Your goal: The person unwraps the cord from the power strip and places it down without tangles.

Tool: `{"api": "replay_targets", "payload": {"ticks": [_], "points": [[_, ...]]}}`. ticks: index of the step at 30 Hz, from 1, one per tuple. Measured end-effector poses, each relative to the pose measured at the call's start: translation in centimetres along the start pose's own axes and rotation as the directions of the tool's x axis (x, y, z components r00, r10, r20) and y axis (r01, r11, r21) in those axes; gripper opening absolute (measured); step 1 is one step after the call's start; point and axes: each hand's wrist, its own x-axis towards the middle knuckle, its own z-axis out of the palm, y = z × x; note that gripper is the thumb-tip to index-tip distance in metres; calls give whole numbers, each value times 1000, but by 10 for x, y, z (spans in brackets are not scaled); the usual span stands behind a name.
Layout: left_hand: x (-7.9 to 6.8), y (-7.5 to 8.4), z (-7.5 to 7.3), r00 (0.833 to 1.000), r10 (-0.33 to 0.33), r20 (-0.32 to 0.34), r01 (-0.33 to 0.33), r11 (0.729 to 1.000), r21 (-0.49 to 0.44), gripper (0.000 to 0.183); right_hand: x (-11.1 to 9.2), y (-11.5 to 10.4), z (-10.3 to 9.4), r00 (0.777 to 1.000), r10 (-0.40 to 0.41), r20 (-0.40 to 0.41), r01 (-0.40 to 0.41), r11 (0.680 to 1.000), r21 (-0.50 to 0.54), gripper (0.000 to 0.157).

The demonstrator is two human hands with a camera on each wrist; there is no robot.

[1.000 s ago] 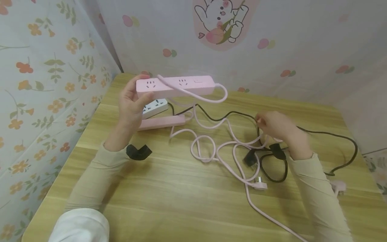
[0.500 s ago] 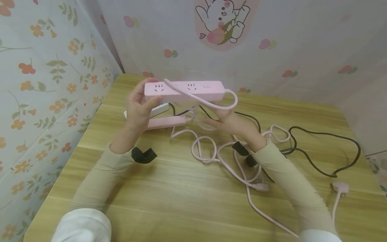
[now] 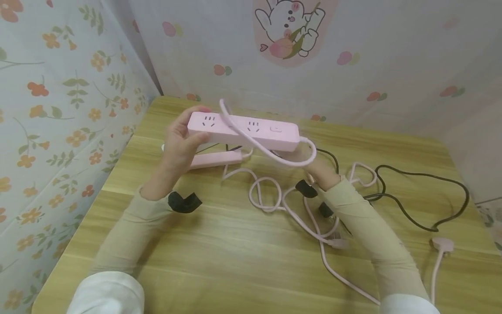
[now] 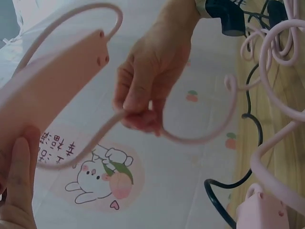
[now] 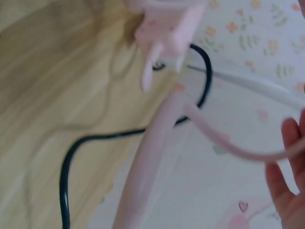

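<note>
My left hand [image 3: 176, 141] grips the left end of a pink power strip [image 3: 243, 131], raised above the table with sockets and switch facing me. Its pink cord [image 3: 255, 141] loops from the right end back across the front. Behind the strip, my right hand [image 4: 152, 76] pinches a length of pink cord [image 4: 190, 140], plain in the left wrist view; in the head view the strip hides most of that hand. Fingers [image 5: 279, 191] show beside the cord at the right wrist view's edge. On the table lie a second pink power strip [image 3: 215, 159] and a mostly hidden white one.
Tangled pink cords [image 3: 264, 194] and a black cord [image 3: 419, 174] spread over the wooden table [image 3: 219, 261]. A pink plug [image 3: 338, 242] and another pink plug [image 3: 443, 244] lie at right. Patterned curtains [image 3: 372, 52] stand behind and at left.
My right hand has moved left from the black cord to behind the raised strip and now pinches pink cord. The strip has shifted right, sunk slightly and tilted down at its right end.
</note>
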Motion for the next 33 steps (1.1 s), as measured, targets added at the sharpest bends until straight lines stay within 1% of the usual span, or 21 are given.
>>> {"api": "replay_targets", "payload": {"ticks": [1, 2, 3, 4, 5, 6, 8, 11, 13, 15, 17, 19, 21, 24, 25, 28, 31, 33], "points": [[0, 0, -1, 1000, -1, 14, 1, 1000, -7, 36, -1, -1, -4, 999, -19, -26, 18, 1000, -13, 44], [0, 1, -2, 1000, -2, 27, 3, 1000, -13, 36, -1, -1, -8, 996, -54, -74, 55, 998, 14, 39], [0, 1, -3, 999, -6, 40, 7, 1000, -19, 35, 0, 0, -12, 984, -124, -129, 125, 992, 0, 31], [0, 1, -4, 999, -10, 49, 11, 1000, -25, 36, 0, 0, -15, 953, -236, -192, 211, 967, -146, 26], [0, 2, -6, 999, -11, 54, 13, 999, -34, 37, 0, 0, -20, 932, -290, -218, 247, 948, -203, 16], [0, 2, -8, 998, -11, 54, 13, 999, -36, 40, -1, 0, -24, 913, -323, -249, 269, 936, -229, 12], [1, 3, -12, 999, -12, 39, 13, 1000, -18, 38, -6, -1, -33, 881, -349, -319, 281, 929, -239, 8], [0, 5, -21, 1000, -16, 14, 16, 1000, 24, 34, -16, -4, -49, 860, -339, -381, 248, 931, -269, 11], [-1, 8, -28, 1000, -18, -4, 19, 999, 49, 38, -24, -12, -57, 851, -330, -409, 231, 934, -274, 14], [-2, 11, -36, 1000, -16, -15, 17, 998, 57, 39, -33, -20, -66, 840, -331, -429, 218, 931, -292, 16], [-3, 14, -45, 999, -1, -34, 3, 999, 55, 39, -43, -24, -75, 824, -336, -457, 204, 927, -314, 19], [-4, 16, -54, 999, 4, -48, -1, 999, 48, 36, -53, -22, -87, 813, -332, -478, 174, 922, -345, 22], [-6, 17, -63, 997, -2, -71, 4, 999, 35, 33, -64, -14, -98, 805, -315, -503, 118, 916, -384, 17], [-9, 19, -75, 992, -14, -126, 19, 999, 46, 31, -80, -5, -115, 808, -286, -515, 28, 893, -450, 6], [-10, 19, -78, 989, -15, -145, 22, 999, 48, 31, -86, -3, -120, 812, -275, -515, 2, 884, -468, 5], [-11, 20, -86, 982, -14, -190, 25, 998, 57, 33, -100, 3, -129, 817, -261, -513, -59, 849, -526, 11], [-13, 19, -93, 978, -16, -207, 27, 998, 50, 35, -111, 9, -136, 817, -253, -518, -98, 824, -558, 14], [-16, 18, -96, 979, -26, -203, 35, 999, 39, 35, -118, 14, -140, 815, -254, -520, -114, 811, -574, 14]]}}
